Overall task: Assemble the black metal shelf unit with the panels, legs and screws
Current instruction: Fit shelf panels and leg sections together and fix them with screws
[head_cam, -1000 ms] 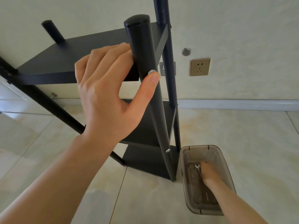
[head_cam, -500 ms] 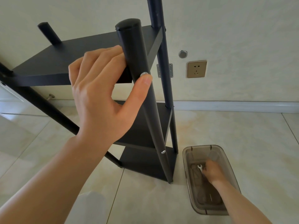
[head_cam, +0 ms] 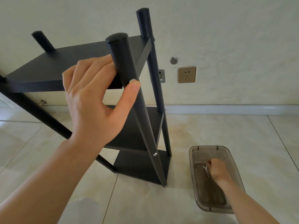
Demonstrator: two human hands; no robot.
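Head view
Shelf unit (head_cam: 90, 68): black matte metal; three flat rectangular panels are carried on round tubular legs; it is stood on the tiled floor against the wall.
Near leg (head_cam: 129, 81): smooth black tube, capped flat at the top, tilted in the wide-angle view.
Screw (head_cam: 132, 81): small silver round head, set in the near leg at top-panel height; a second silver head (head_cam: 155, 154) is seen lower down.
Left hand (head_cam: 95, 101): fingers are curled together over the top panel's front edge beside the leg; the thumb tip is pressed just below the screw.
Tray (head_cam: 193, 172): translucent smoky plastic, rounded rectangle, laid on the floor right of the shelf.
Wrench (head_cam: 205, 169): thin flat silver metal, open-ended, pinched by the right hand (head_cam: 217, 169) inside the tray.
Floor (head_cam: 210, 131): glossy beige tiles.
Socket (head_cam: 187, 74): brass-toned square plate on the textured wall.
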